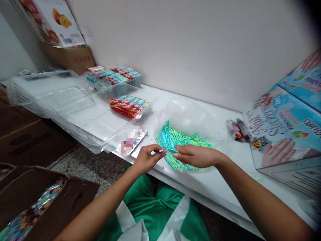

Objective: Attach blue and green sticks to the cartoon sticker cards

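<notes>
My left hand (146,160) is closed, pinching a small clear packet (160,151) between thumb and fingertips. My right hand (197,155) has its fingers pressed together around a few thin blue sticks (172,150), whose ends meet the packet's edge. Whether the sticks are inside the packet I cannot tell. Right behind and below the hands, a heap of thin green and blue sticks (185,136) lies in an open clear plastic bag (190,112). A printed packet sheet (132,140), partly blurred, rests on the table left of my left hand, with a thin rubber band (151,141) close by.
A clear tray (100,147) holds stacked red packets (130,106); behind it stands another filled tray (117,76). Empty clear trays (47,77) are at left. Printed blue boxes (283,124) stand at right near small dark packets (238,130). An open carton (50,201) sits lower left.
</notes>
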Motion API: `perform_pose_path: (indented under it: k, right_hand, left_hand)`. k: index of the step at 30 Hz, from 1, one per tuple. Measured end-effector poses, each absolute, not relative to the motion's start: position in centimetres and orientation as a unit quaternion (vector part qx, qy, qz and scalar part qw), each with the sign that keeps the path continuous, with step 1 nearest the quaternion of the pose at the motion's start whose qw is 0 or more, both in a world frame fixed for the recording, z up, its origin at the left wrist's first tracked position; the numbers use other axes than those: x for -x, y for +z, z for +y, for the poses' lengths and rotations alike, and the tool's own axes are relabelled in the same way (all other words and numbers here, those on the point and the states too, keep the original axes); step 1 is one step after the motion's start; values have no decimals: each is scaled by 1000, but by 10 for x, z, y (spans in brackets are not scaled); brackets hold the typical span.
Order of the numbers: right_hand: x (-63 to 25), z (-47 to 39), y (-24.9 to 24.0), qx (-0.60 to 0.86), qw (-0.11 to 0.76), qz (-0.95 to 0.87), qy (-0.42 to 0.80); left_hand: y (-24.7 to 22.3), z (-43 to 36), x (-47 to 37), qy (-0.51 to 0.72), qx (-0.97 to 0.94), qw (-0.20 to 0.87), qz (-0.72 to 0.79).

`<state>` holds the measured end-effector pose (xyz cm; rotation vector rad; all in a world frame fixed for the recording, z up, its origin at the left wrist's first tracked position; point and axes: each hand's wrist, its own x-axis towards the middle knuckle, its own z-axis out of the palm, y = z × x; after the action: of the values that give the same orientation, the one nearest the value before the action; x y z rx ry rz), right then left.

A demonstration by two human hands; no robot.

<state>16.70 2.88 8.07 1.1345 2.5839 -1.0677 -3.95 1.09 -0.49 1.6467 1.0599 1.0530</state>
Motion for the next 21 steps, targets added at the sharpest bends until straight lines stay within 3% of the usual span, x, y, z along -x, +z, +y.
perform_pose_path:
  k: [5,10,12,17,21]
  right_hand:
    - [-162,21,79,-418,116,867,-244]
    - [-153,15,72,-444,162,870,-140]
    - [-149,15,71,-441,157,874,-129]
    - [-148,21,81,-412,139,885,-167]
    - [-156,29,86,-380,89,882,-262]
  left_hand:
    - [-7,11,42,406,-696,407,431]
    - [-1,12,43,314,-856,179,370]
    - [4,10,40,268,-882,139,362]
    - [15,1,35,222,-870,224,380]
    - [13,-2,35,256,-772,423,399]
